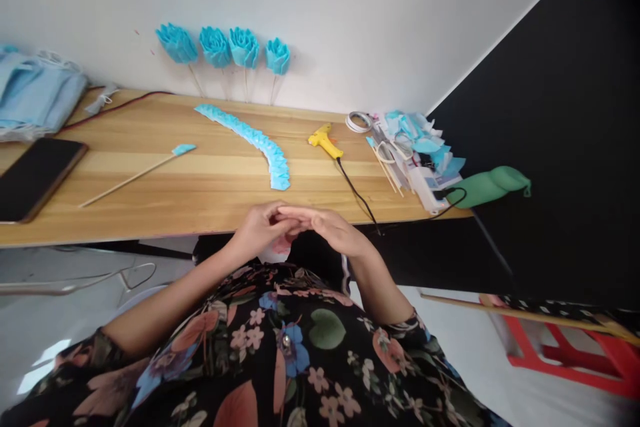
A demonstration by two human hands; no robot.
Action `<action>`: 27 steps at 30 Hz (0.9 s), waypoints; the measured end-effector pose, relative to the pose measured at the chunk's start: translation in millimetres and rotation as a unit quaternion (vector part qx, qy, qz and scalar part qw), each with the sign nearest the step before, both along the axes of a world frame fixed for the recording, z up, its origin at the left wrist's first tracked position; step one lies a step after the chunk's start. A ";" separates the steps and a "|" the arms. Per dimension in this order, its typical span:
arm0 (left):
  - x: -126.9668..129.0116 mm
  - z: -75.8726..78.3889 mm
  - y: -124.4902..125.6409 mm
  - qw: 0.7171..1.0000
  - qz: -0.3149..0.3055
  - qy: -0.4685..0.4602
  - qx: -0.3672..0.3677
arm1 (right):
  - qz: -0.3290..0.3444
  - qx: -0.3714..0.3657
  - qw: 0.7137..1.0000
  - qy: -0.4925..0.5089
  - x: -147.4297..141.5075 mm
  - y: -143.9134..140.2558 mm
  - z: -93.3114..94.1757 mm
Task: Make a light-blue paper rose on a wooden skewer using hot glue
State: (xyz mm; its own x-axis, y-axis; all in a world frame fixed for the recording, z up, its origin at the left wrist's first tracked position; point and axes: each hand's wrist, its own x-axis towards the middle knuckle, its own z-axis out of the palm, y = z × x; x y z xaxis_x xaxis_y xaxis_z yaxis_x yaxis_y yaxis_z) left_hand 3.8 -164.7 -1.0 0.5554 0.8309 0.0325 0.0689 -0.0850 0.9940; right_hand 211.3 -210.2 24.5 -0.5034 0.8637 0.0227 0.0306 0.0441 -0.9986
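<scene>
My left hand (261,227) and my right hand (331,227) meet just in front of the table's near edge. The right fingers stretch flat across the left fingertips. Loosely bent, the left fingers and thumb stand apart and touch the right hand. Nothing shows in either hand, though the space under the fingers is partly hidden. Nearest to them lies a curved row of overlapping folded blue pieces (253,139). To its left rests a thin wooden stick (131,179) with a blue pointed tip (184,149). A yellow glue gun (326,141) lies to its right.
Several blue fabric-like roses (215,47) on sticks lean against the wall. At left are blue face masks (37,95) and a dark phone (36,177). Tape (359,122), scissors (395,149), blue scraps (419,133), a white power strip (426,188) and a green balloon-like object (487,185) crowd the right end.
</scene>
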 end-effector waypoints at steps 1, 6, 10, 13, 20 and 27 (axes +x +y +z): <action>-4.9 -3.1 -6.3 1.000 -0.001 0.007 -0.012 | 0.015 0.001 1.000 -0.005 1.5 -6.3 -1.6; -30.6 -3.7 -30.6 0.997 0.046 0.065 0.022 | 0.038 -0.002 0.999 -0.009 4.3 -21.9 -8.6; -62.0 -5.1 -39.2 0.987 0.139 0.081 0.029 | -0.055 0.018 0.998 -0.026 13.6 -24.4 -9.0; -88.7 -10.0 -45.1 0.977 0.195 0.081 -0.004 | -0.150 0.055 0.978 -0.136 24.8 -16.6 -6.7; -108.6 -7.7 -58.1 0.960 0.257 0.061 -0.093 | -0.140 0.212 0.844 -0.472 20.3 69.6 -5.3; -91.2 10.1 -37.5 0.978 0.180 0.053 -0.086 | -0.041 0.190 0.809 -0.555 15.3 91.6 -16.8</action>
